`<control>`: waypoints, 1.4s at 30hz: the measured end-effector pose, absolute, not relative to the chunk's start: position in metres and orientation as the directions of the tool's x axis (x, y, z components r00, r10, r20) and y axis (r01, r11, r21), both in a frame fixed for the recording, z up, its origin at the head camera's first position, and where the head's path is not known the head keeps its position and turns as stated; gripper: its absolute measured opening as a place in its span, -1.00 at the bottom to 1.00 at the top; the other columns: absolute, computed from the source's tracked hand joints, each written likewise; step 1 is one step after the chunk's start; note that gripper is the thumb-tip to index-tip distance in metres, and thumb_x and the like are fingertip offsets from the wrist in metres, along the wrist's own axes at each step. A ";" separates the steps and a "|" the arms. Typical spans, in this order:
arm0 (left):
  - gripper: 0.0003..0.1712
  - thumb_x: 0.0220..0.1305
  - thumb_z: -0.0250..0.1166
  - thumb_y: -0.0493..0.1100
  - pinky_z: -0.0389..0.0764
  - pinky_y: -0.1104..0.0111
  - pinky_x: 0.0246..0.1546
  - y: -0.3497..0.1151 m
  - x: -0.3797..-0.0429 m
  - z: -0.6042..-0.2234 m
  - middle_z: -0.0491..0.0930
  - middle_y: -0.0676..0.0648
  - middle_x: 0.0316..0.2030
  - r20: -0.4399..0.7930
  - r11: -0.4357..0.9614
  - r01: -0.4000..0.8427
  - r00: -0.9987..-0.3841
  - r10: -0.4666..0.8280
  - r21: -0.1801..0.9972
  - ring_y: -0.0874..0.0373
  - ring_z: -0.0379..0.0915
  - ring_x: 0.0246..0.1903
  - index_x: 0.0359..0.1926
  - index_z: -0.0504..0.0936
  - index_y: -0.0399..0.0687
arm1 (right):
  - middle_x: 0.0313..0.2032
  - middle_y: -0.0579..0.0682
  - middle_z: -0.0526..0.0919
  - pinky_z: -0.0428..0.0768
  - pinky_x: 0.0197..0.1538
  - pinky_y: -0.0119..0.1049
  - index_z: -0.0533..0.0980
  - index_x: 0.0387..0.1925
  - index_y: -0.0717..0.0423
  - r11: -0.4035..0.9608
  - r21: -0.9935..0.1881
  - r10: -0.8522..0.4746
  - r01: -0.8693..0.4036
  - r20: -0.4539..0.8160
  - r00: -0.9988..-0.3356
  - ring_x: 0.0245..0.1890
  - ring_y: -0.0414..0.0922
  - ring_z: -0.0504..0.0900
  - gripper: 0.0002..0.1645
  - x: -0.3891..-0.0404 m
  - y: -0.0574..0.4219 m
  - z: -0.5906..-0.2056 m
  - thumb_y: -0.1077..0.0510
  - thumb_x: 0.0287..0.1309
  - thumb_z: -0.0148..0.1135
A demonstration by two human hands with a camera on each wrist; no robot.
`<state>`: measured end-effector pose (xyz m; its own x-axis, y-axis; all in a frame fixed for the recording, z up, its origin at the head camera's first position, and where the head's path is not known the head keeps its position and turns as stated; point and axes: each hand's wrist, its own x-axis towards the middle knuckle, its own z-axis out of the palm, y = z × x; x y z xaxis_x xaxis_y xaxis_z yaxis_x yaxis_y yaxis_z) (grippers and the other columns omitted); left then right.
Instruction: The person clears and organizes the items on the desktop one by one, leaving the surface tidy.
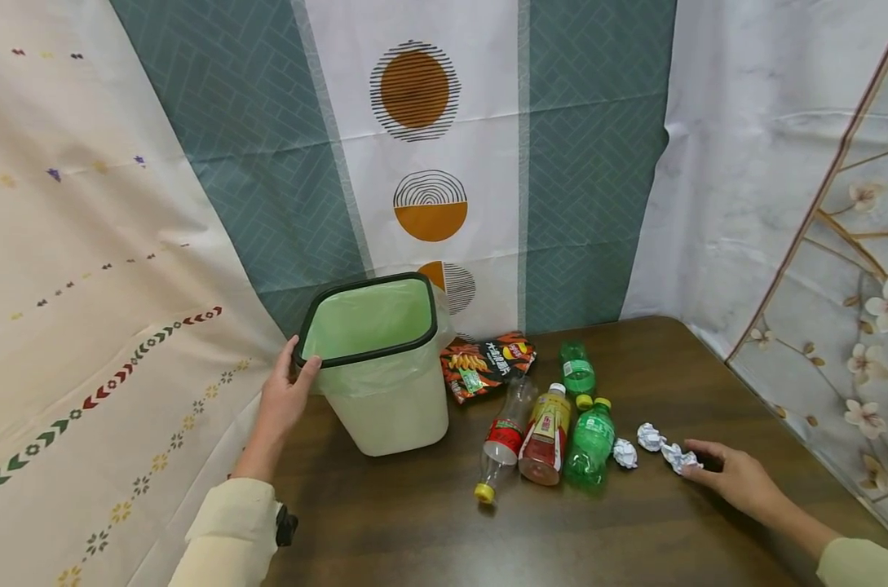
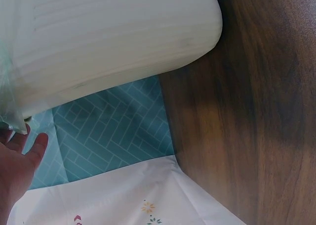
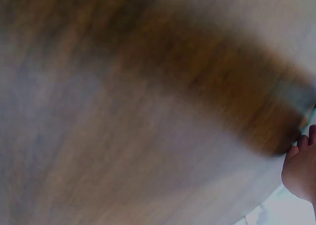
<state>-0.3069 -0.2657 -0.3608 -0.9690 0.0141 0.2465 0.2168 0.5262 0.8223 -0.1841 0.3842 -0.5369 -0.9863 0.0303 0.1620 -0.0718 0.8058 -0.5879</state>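
Note:
My left hand grips the black rim of a pale trash can at its near left corner, thumb and fingers at the edge; a clear liner hangs over the rim. In the left wrist view the fingers of that hand show at the liner's edge. On the right, my right hand pinches a crumpled white paper ball between thumb and fingers, low at the tabletop. Two more paper balls, one beside it and one farther left, lie near. The right wrist view hides the pinched ball.
Left of the paper balls lie a green bottle, another green bottle, a red-brown drink bottle and a clear bottle with a red label. A black-and-orange chip bag lies behind. Patterned cloth hangs around the brown table.

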 end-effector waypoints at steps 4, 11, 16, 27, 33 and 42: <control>-0.12 0.47 0.02 0.25 0.15 -0.10 0.35 -0.266 -0.308 -0.361 -0.02 -0.28 0.51 0.252 0.527 0.222 -0.968 0.016 0.820 -0.20 0.00 0.44 0.60 -0.16 0.16 | 0.06 0.52 0.53 0.43 -0.02 0.32 0.55 0.13 0.35 0.821 -0.564 0.015 -0.088 0.174 -0.985 0.08 0.49 0.45 -0.30 -0.184 0.383 -0.537 -0.07 0.11 0.45; -0.12 0.47 0.02 0.25 0.16 -0.10 0.34 -0.265 -0.308 -0.362 0.01 -0.30 0.50 0.268 0.530 0.230 -0.963 0.006 0.816 -0.21 0.03 0.43 0.60 -0.13 0.10 | 0.03 0.49 0.56 0.44 -0.03 0.32 0.57 0.10 0.33 0.835 -0.542 0.006 -0.092 0.177 -0.984 0.06 0.48 0.47 -0.34 -0.185 0.384 -0.539 -0.05 0.10 0.46; -0.12 0.47 0.02 0.25 0.16 -0.11 0.34 -0.265 -0.307 -0.361 -0.01 -0.31 0.50 0.266 0.538 0.228 -0.964 0.006 0.812 -0.22 0.02 0.43 0.60 -0.13 0.09 | 0.03 0.49 0.56 0.45 -0.06 0.31 0.59 0.09 0.30 0.834 -0.546 0.010 -0.083 0.164 -0.986 0.05 0.48 0.47 -0.37 -0.184 0.385 -0.537 -0.06 0.12 0.44; -0.13 0.47 0.03 0.24 0.13 -0.05 0.37 -0.265 -0.308 -0.359 -0.01 -0.28 0.51 0.262 0.528 0.224 -0.965 0.001 0.819 -0.16 -0.01 0.45 0.60 -0.11 0.08 | -0.02 0.49 0.58 0.46 -0.07 0.29 0.59 0.07 0.33 0.819 -0.568 0.031 -0.082 0.186 -0.982 0.02 0.46 0.51 -0.41 -0.182 0.389 -0.529 -0.03 0.16 0.43; -0.13 0.48 0.03 0.23 0.14 -0.04 0.37 -0.265 -0.309 -0.361 0.00 -0.28 0.50 0.268 0.524 0.228 -0.963 -0.002 0.821 -0.16 0.01 0.44 0.60 -0.10 0.08 | -0.03 0.51 0.58 0.52 -0.15 0.17 0.56 0.09 0.36 0.809 -0.585 0.065 -0.063 0.195 -0.979 -0.04 0.36 0.55 -0.39 -0.181 0.392 -0.525 -0.04 0.21 0.39; -0.14 0.48 0.04 0.21 0.16 -0.05 0.36 -0.264 -0.307 -0.360 0.02 -0.29 0.49 0.281 0.530 0.236 -0.960 -0.003 0.814 -0.18 0.04 0.43 0.59 -0.08 0.02 | -0.12 0.38 0.67 0.50 -0.34 -0.33 0.59 0.07 0.34 0.794 -0.605 0.112 -0.065 0.250 -0.962 -0.15 0.09 0.64 -0.41 -0.187 0.386 -0.512 -0.03 0.19 0.41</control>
<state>-0.3069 -0.2641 -0.3603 -0.9598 -0.0033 0.2808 0.2364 0.5302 0.8142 -0.1874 0.3861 -0.5121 -0.9618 0.1119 0.2500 -0.0649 0.7936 -0.6049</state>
